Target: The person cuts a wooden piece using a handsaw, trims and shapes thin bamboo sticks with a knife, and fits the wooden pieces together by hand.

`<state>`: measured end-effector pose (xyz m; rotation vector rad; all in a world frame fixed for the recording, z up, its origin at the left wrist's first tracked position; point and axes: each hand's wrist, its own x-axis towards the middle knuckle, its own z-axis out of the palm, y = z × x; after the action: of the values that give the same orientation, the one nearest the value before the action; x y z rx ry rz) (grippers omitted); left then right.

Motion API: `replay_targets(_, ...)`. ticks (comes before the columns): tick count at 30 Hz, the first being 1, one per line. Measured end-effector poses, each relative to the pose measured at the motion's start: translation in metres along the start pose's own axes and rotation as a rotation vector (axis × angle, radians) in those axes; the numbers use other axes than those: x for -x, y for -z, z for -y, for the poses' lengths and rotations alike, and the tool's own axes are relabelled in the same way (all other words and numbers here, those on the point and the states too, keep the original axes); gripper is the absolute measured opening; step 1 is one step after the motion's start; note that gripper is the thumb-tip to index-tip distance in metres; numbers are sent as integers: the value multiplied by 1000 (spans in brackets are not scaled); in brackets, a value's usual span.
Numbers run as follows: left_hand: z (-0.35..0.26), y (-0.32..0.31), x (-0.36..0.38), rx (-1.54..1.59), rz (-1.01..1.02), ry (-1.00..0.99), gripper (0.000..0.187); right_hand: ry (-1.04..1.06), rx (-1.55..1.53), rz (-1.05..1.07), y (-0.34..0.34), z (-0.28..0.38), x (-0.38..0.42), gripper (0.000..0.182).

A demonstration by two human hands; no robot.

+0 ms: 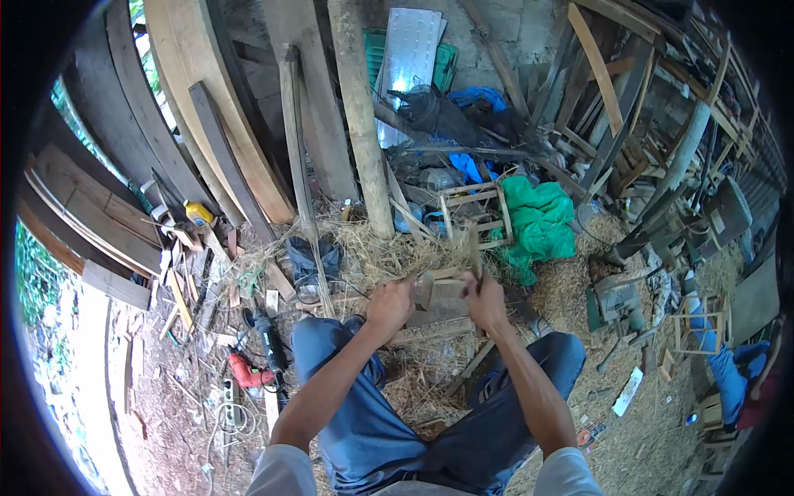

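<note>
I can read no text, brand, number or sign from where I grip, and any marks on the yellow bottle (pixel 198 213) or the red tool (pixel 247 372) are too small to make out.

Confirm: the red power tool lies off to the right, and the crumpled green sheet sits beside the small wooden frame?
Wrong side for the tool. The head view shows the red power tool off to the left; the crumpled green sheet does sit beside the small wooden frame.
</note>
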<state>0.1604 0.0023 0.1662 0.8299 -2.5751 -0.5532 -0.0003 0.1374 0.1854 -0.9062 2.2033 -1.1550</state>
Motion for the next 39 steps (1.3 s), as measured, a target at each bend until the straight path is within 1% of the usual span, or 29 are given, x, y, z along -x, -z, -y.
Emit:
replay_targets(2, 3, -3, -2, -41, 57, 6, 19, -11, -98, -53, 18, 8, 9, 33)
replay_targets(3, -1, 0, -2, -29, 47, 14, 19, 113, -31, -37, 30, 22, 20, 34)
replay_targets(4, -8, 6, -3, -56, 89, 42, 20, 120, -19, -33, 33, 26, 27, 34)
replay_targets(5, -13, 12, -3, -84, 135, 70, 21, 193, 104, -2, 35, 27, 34, 33)
replay_targets(6, -15, 15, -2, -76, 130, 71, 21, 265, 226, 28, 38, 32, 42, 32)
replay_targets(7, -17, 18, -2, -91, 162, 89, 21, 268, 289, 70, 38, 41, 51, 30)
replay_targets(8, -18, 19, -1, -108, 196, 106, 22, 269, 294, 67, 37, 48, 57, 30)
replay_targets(10, -19, 22, -1, -99, 202, 112, 23, 242, 253, 102, 33, 57, 65, 28)
replay_targets(13, -12, 17, 4, -119, 204, 114, 24, 275, 245, 114, 26, 63, 75, 23)
replay_targets(15, -12, 14, 5, -141, 192, 91, 25, 317, 285, 115, 15, 34, 68, 23)
replay_targets(16, -13, 16, 5, -133, 231, 98, 25, 359, 318, 115, 13, 32, 66, 23)
replay_targets(17, -13, 19, 3, -128, 270, 107, 25, 364, 319, 110, 15, 32, 65, 23)
replay_targets(18, -10, 16, 3, -130, 264, 105, 25, 330, 295, 115, 20, 44, 68, 22)
replay_targets(20, -5, 3, 7, -113, 158, 118, 24, 290, 272, 120, 24, 58, 74, 22)
replay_targets(22, -5, 6, 5, -99, 183, 108, 23, 296, 296, 83, 25, 64, 79, 27)
replay_targets(24, -8, 12, 7, -89, 207, 94, 23, 331, 329, 103, 10, 30, 74, 27)
replay_targets(26, -13, 21, 8, -93, 243, 90, 21, 373, 362, 118, 12, 24, 71, 28)
replay_targets(29, -11, 15, 8, -142, 266, 74, 25, 364, 295, 147, 29, 64, 75, 27)
replay_targets(31, -13, 16, 9, -144, 253, 75, 24, 311, 197, 43, 33, 93, 85, 24)
replay_targets(32, -13, 18, 11, -150, 236, 79, 23, 309, 194, 45, 26, 80, 84, 24)
replay_targets(33, -9, 16, 12, -155, 239, 80, 23, 354, 257, 24, 14, 57, 82, 24)
replay_targets(34, -4, 13, 10, -120, 234, 73, 21, 402, 324, 1, 9, 47, 81, 25)
replay_targets(35, -2, 9, 9, -82, 225, 66, 19, 406, 325, -4, 11, 39, 79, 25)
replay_targets(37, -7, 11, 12, -110, 191, 51, 19, 334, 276, 141, 16, 44, 76, 26)
replay_targets(38, -6, 12, 12, -136, 162, 46, 19, 342, 274, 139, 18, 47, 74, 26)
replay_targets(39, -6, 13, 11, -138, 163, 46, 19, 293, 251, 133, 22, 61, 78, 27)
